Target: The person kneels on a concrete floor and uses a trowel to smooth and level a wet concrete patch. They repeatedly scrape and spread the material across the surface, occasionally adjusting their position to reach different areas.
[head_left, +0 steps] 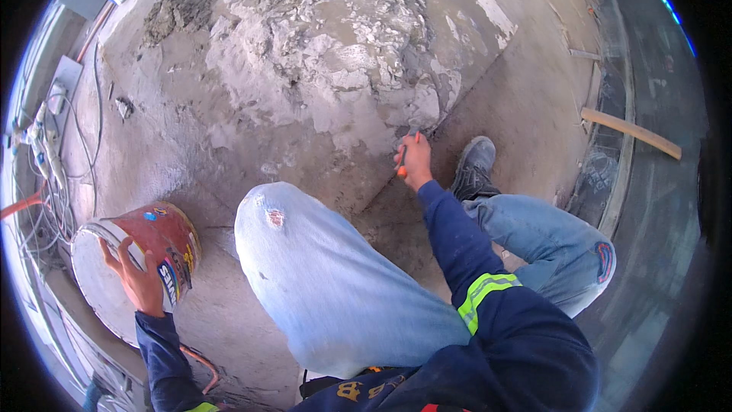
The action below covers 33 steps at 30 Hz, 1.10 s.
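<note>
The left hand (142,282) rests with spread fingers (124,250) against a red bucket (169,223); the right hand (417,162) closes around a small tool with an orange-ended handle (402,172), near the lower edge of a rough, pale grey mass (343,46) on the floor (537,91); cables (49,149) tangle at far left; a curved wooden strip (631,133) lies at right; a dark boot (475,166) stands just beside the right hand.

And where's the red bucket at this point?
In the head view, the red bucket is at the lower left, left of the person's left knee, with the left hand touching it.
</note>
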### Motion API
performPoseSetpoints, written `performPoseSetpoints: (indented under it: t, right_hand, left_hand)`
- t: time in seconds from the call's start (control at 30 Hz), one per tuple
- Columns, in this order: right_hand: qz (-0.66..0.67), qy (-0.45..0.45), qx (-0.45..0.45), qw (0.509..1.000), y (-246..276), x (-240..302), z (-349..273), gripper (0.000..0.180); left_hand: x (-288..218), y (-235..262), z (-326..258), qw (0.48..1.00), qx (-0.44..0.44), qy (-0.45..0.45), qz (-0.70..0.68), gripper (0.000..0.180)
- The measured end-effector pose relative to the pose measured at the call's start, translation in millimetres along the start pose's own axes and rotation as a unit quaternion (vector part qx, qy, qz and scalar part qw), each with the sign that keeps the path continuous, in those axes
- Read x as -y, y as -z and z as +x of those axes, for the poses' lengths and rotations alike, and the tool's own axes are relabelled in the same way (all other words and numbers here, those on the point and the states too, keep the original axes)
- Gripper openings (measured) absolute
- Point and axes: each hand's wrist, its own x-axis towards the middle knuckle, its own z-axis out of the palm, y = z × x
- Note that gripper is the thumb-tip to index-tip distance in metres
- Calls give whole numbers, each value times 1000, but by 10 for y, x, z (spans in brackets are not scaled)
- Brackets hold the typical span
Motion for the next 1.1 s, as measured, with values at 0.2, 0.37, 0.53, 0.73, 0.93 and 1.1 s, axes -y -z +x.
performPoseSetpoints:
  t: [0.2,0.37,0.53,0.73,0.93,1.1]
  right_hand:
    - [138,-58,91,984,-579,257,-218,16]
    - [97,-28,120,988,-894,569,-448,19]
    - [-397,228,6,889,-1325,1036,-124,33]
    - [-486,396,-103,772,-1004,1421,-88,46]
    - [-137,166,5,977,-263,740,-264,32]
    - [7,-68,7,998,-54,-242,-705,15]
  left_hand:
    - [-62,22,40,1000,7,13,-9,42]
    - [-62,94,16,999,12,31,-7,42]
    - [-52,50,21,1000,7,19,-9,42]
    - [-80,36,25,999,2,12,-37,41]
    - [-91,134,5,999,11,36,-30,40]
    - [-41,3,7,1000,-6,-11,-18,40]
